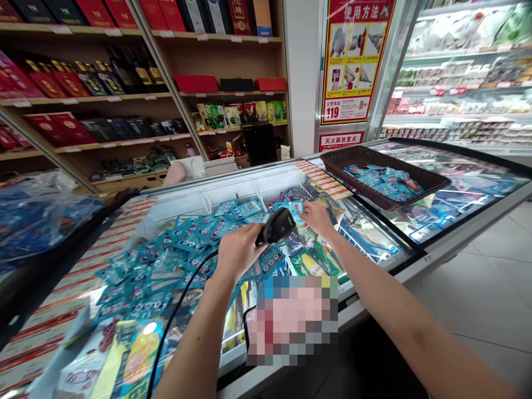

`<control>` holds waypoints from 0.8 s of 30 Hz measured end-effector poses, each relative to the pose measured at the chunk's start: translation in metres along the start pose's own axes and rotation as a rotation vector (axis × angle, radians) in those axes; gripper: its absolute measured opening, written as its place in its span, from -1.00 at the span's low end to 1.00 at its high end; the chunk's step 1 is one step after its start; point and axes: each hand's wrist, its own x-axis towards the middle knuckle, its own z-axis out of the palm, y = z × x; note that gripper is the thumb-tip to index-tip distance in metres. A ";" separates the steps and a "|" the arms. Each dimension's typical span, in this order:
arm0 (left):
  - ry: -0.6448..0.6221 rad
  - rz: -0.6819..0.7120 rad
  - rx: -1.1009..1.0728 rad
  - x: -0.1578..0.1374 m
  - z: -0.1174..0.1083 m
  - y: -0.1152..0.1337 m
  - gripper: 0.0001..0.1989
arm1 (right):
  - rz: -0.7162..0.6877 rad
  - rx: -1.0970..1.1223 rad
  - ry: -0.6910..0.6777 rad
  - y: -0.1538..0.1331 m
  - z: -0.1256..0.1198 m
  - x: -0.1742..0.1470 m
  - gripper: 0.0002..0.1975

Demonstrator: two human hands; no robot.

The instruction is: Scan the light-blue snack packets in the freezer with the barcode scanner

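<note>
A black handheld barcode scanner [279, 226] is gripped by its handle in my left hand [238, 250], its head turned toward the right. My right hand [319, 217] pinches a small blue packet [290, 208] by its right end, just beyond the scanner head. A barcode label seems to show on the packet. Below and left of my hands, a large heap of similar blue packets [187, 244] lies on the glass top of a chest freezer. The scanner's black cable [183, 296] runs down past my left forearm.
A brown woven basket [384, 194] with more blue packets stands on the freezer [461, 235] at the right. A blurred, pixelated patch covers something at the front edge. Shelves of boxes [195, 83] line the back; clear plastic bags [45, 216] lie at the left.
</note>
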 end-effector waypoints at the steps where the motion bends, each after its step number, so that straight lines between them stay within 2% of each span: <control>1: 0.011 -0.002 0.007 0.000 0.000 -0.001 -0.73 | 0.009 0.021 0.004 0.001 -0.001 0.001 -0.77; 5: 0.061 -0.020 0.031 -0.002 0.002 -0.005 -0.74 | 0.078 0.050 0.094 0.008 -0.006 0.006 -0.58; 10: 0.062 -0.035 0.052 -0.005 0.005 -0.010 -0.73 | 0.165 -0.147 0.223 0.013 -0.023 0.009 -0.38; 15: 0.063 -0.038 0.054 -0.005 0.010 -0.013 -0.75 | 0.237 -0.463 0.321 0.012 -0.037 0.008 -0.39; 24: 0.086 -0.023 0.063 -0.007 0.013 -0.016 -0.74 | 0.347 -0.691 0.271 -0.004 -0.039 -0.003 -0.51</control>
